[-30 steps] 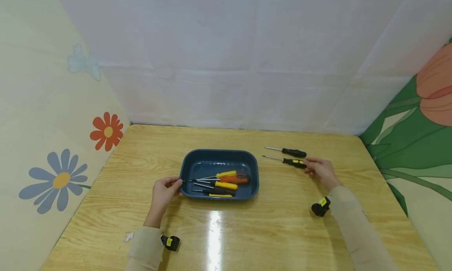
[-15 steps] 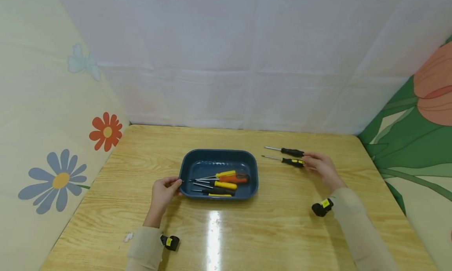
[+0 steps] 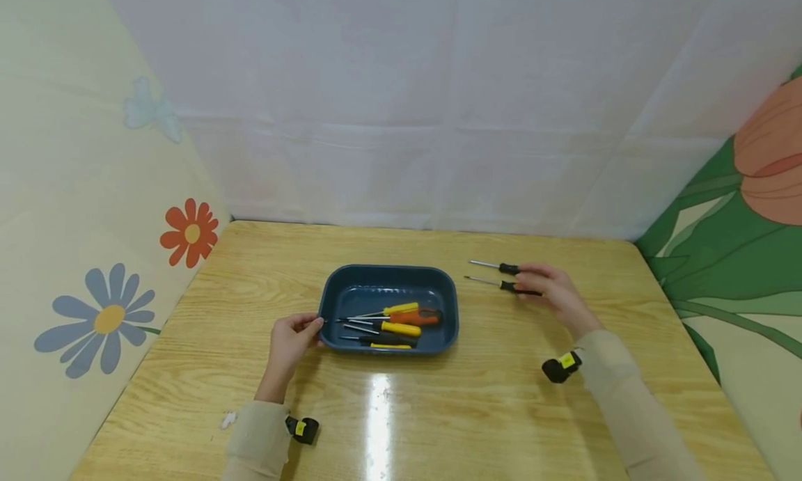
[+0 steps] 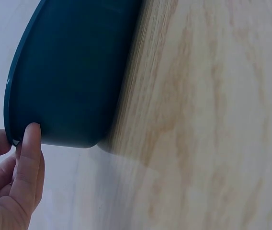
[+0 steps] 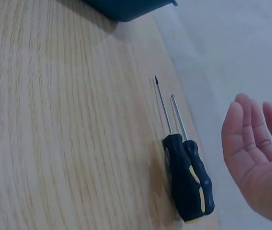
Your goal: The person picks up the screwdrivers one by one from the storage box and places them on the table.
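Note:
My left hand (image 3: 294, 340) pinches the left rim of a dark blue tray (image 3: 363, 294); in the left wrist view, thumb and fingers (image 4: 27, 167) hold the corner of its edge. Several screwdrivers lie in the tray, among them one with an orange handle (image 3: 415, 319) and one with a thick yellow handle (image 3: 401, 329). To the right, my right hand (image 3: 554, 292) hovers over two screwdrivers on the table. The nearer is a black-and-yellow screwdriver (image 5: 184, 179), the farther a black screwdriver (image 5: 200, 170). In the right wrist view the fingers are spread apart from both handles.
The wooden table (image 3: 476, 411) meets a white cloth (image 3: 426, 175) at its back edge. Printed flower panels stand on the left and right. A small white scrap (image 3: 228, 420) lies by the left sleeve. Black cameras are strapped to both wrists.
My right hand has moved left, from the handle ends to above the two screwdrivers' handles, covering part of them. The left hand and the tray have stayed put.

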`<state>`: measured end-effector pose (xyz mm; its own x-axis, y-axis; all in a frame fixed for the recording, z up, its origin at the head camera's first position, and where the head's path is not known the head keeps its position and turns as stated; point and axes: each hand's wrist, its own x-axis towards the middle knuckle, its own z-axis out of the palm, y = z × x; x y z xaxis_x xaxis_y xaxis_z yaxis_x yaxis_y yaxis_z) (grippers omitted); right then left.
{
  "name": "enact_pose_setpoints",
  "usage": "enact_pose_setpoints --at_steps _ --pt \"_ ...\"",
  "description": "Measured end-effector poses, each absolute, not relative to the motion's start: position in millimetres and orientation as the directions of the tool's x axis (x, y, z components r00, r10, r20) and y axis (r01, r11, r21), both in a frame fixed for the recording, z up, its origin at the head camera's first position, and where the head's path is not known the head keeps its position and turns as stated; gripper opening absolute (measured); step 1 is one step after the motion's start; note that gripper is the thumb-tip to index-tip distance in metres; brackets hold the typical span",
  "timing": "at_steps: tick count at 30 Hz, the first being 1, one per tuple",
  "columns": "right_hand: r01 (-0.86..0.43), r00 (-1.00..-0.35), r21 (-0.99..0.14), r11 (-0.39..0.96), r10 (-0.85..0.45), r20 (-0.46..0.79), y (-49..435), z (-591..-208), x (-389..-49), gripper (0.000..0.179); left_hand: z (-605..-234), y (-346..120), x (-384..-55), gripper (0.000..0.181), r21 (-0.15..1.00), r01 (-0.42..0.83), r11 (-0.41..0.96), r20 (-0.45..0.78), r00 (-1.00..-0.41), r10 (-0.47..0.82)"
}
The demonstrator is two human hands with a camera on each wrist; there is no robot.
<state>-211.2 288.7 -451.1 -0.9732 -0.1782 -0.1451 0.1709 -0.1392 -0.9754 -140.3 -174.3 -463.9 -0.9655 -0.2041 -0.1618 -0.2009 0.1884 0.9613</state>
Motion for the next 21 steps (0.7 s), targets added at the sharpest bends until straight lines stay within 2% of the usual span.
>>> enact_pose_setpoints --at_steps 2,8,12,16,21 --pt "0.159 -0.972 -0.975 -0.155 -0.196 -0.128 285.7 -451.1 -212.0 0.044 -463.7 -174.1 -140.2 0.021 0.961 -0.203 0.188 -0.164 -0.965 -0.204" --pt "0.162 -0.960 -0.957 -0.241 -0.264 -0.096 302.8 -497.1 -242.3 0.033 -462.7 -173.7 -140.0 0.022 0.960 -0.206 0.192 -0.167 -0.965 -0.204" --pt "0.166 -0.959 -0.951 -0.262 -0.269 -0.093 301.1 -506.4 -250.2 0.036 -461.7 -173.8 -139.6 0.023 0.959 -0.209 0.193 -0.170 -0.964 -0.202" --pt "0.160 -0.959 -0.964 -0.210 -0.265 -0.101 289.9 -494.5 -246.1 0.033 -461.4 -174.3 -139.7 0.025 0.959 -0.211 0.187 -0.173 -0.964 -0.200" --pt "0.148 -0.948 -0.973 -0.176 -0.307 -0.089 260.2 -444.6 -220.5 0.023 -462.6 -173.8 -140.2 0.022 0.960 -0.209 0.188 -0.170 -0.964 -0.205"
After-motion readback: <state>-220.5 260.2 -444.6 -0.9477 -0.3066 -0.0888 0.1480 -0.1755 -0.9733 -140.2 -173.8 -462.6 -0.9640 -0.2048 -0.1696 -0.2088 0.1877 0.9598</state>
